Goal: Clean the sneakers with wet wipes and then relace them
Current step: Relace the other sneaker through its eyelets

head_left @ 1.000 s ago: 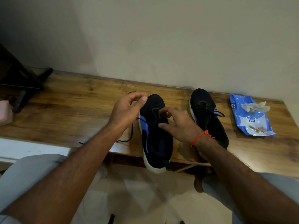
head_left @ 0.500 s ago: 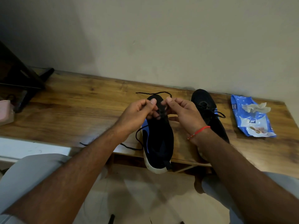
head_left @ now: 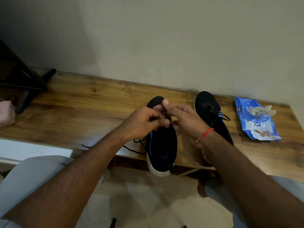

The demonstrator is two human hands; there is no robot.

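Two black sneakers with blue trim stand on the wooden shelf (head_left: 82, 109). The left sneaker (head_left: 162, 145) has its white heel hanging over the front edge. My left hand (head_left: 143, 122) and my right hand (head_left: 182, 117) meet over its lace area, fingers curled and pinching the black lace (head_left: 136, 146), whose loose end trails left along the shelf edge. The eyelets are hidden by my fingers. The right sneaker (head_left: 212, 114) sits laced behind my right wrist.
A blue wet wipes pack (head_left: 256, 124) lies at the right with a crumpled used wipe (head_left: 261, 110) on top. A dark stand (head_left: 21, 86) and a pink object (head_left: 6, 112) sit at the far left. The wall runs close behind the shelf.
My hands were apart a second ago, the left lifting the lace. They have come together over the left sneaker's lace area and the lace loop above the toe has been drawn down.
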